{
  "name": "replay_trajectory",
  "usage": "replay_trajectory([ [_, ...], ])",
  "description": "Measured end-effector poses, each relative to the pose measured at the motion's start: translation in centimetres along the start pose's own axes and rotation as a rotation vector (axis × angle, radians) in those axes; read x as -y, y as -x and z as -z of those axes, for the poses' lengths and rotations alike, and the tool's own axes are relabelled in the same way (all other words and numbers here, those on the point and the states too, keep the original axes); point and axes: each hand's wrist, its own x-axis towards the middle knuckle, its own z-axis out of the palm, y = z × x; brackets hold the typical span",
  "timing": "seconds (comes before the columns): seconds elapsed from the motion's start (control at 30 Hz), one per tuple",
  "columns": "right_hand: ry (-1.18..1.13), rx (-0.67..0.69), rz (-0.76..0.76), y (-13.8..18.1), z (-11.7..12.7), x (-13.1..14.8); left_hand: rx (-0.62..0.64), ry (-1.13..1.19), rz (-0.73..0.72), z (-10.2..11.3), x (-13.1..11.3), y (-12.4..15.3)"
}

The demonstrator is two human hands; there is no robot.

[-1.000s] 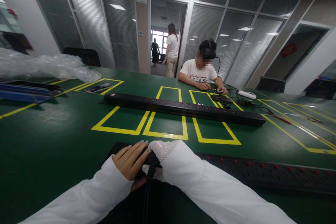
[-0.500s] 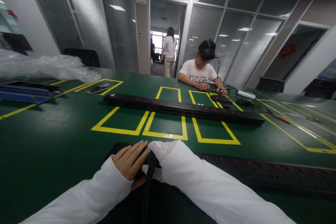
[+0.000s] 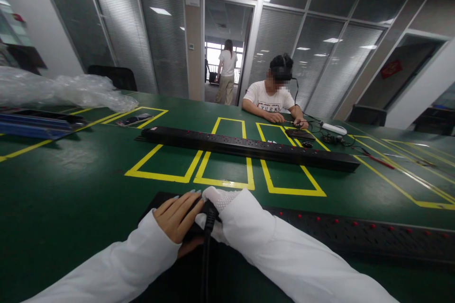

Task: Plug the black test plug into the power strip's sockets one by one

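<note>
Shifted slightly rightward since half a second earlier: black cable [image 3: 206,246] and the gloved right hand [image 3: 217,204], which was clenched around the cable's plug end at the left end of the near power strip [image 3: 355,236]. Left hand [image 3: 177,218] lay flat on that same strip end, fingers extended and grasping nothing, just beside the right. The strip lay on the green tabletop [image 3: 71,189]. Second power strip [image 3: 249,147] lay farther back, across yellow markings. Seated co-worker [image 3: 272,99] was beyond it. Walking person [image 3: 226,73] had receded through the doorway.
</note>
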Motion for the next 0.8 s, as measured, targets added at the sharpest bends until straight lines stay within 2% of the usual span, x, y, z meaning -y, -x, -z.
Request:
replay_trajectory([
  [0.17, -0.038, -0.046, -0.109, -0.7, 0.3, -1.0, 0.014, 0.006, 0.009, 0.5, -0.3, -0.3],
  [0.37, -0.021, -0.101, -0.223, -0.5, 1.7, -1.7, 0.061, 0.024, 0.048, 0.8, -0.5, -0.6],
  [0.57, 0.046, -0.095, -0.219, 0.2, 2.2, -1.7, 0.115, 0.081, 0.101, 1.6, -0.8, -1.1],
  [0.8, 0.067, -0.074, -0.188, 1.1, 1.7, -3.1, 0.222, 0.146, 0.205, 2.3, -2.1, -4.0],
])
